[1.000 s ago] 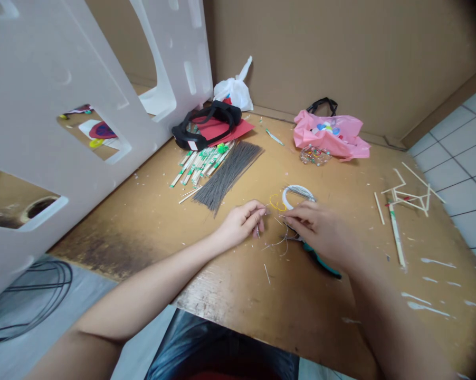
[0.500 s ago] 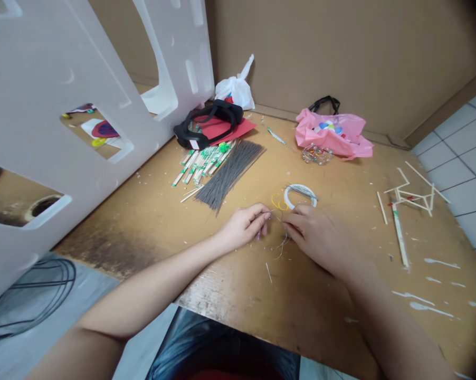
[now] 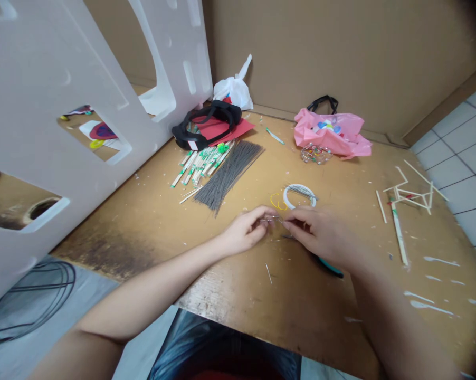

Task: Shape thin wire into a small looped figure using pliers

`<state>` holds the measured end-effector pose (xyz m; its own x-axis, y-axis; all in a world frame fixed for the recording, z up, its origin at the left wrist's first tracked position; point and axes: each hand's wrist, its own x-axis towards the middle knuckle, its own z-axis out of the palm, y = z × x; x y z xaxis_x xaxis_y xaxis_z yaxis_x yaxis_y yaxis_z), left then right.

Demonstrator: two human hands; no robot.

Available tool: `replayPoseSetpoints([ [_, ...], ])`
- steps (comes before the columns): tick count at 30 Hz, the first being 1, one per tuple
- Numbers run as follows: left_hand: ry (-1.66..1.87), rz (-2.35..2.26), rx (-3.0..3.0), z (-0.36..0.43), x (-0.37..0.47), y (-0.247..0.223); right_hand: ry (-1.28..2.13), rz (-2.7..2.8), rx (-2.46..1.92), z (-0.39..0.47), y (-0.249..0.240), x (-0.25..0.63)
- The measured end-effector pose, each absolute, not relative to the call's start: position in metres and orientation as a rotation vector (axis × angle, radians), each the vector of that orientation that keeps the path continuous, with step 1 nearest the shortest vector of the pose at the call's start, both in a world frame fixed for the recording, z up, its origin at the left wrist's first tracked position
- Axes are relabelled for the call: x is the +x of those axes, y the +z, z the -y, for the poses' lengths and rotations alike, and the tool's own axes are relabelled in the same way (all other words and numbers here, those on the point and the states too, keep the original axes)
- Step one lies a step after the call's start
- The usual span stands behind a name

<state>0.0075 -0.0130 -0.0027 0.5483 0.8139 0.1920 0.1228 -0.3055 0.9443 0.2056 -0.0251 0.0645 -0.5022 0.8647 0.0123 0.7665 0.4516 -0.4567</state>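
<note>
Between my two hands, low over the middle of the table, runs a thin wire piece (image 3: 275, 218). My left hand (image 3: 250, 228) pinches its left end, and the fingertips of my right hand (image 3: 315, 229) close on its right end. Just beyond them lie a white ring coil (image 3: 286, 196) with thin grey wires across it and a yellow thread (image 3: 276, 201). A teal-handled tool (image 3: 331, 268) lies partly hidden under my right hand. One short wire (image 3: 268, 273) rests nearer the table's front edge.
Grey wires (image 3: 228, 177), wrapped chopsticks (image 3: 206, 161) and a black headset (image 3: 206, 124) sit at the back left. A pink bag (image 3: 333, 132) with a beaded wire bundle (image 3: 315, 153) is at the back. Joined sticks (image 3: 412, 198) lie right. A white plastic panel (image 3: 99, 63) stands left.
My right hand has shifted slightly, and more of the teal handle shows beneath it. My left hand has turned a little, its fingers now further over the wire piece.
</note>
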Motion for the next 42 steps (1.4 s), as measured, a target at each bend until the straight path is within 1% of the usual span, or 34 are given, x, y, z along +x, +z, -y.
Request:
replayPoseSetpoints([
  [5,0.758,-0.758,1.693,0.014,0.008,0.000,0.691,2.416,-1.415,0.023,0.065,0.204],
  [10,0.763,-0.761,1.596,0.013,0.010,0.000,0.796,2.258,-1.381,0.022,0.064,0.204],
  [16,0.886,-0.777,1.303,0.008,0.009,0.002,0.781,1.953,-1.415,0.016,0.055,0.208],
  [20,1.040,-0.782,1.192,0.005,0.007,0.008,0.867,1.759,-1.463,0.011,0.053,0.211],
  [23,1.135,-0.790,1.122,0.003,0.006,0.011,0.999,1.714,-1.508,0.011,0.054,0.208],
  [26,1.181,-0.788,1.088,0.003,0.006,0.011,1.275,1.707,-1.457,0.014,0.052,0.202],
  [28,1.197,-0.786,1.079,0.004,0.006,0.010,1.398,1.673,-1.394,0.014,0.047,0.198],
  [36,1.206,-0.771,1.084,0.006,0.009,0.011,1.531,1.374,-1.183,0.007,0.027,0.194],
  [42,1.202,-0.788,1.095,0.004,0.009,0.006,1.461,1.325,-1.206,0.008,0.031,0.190],
])
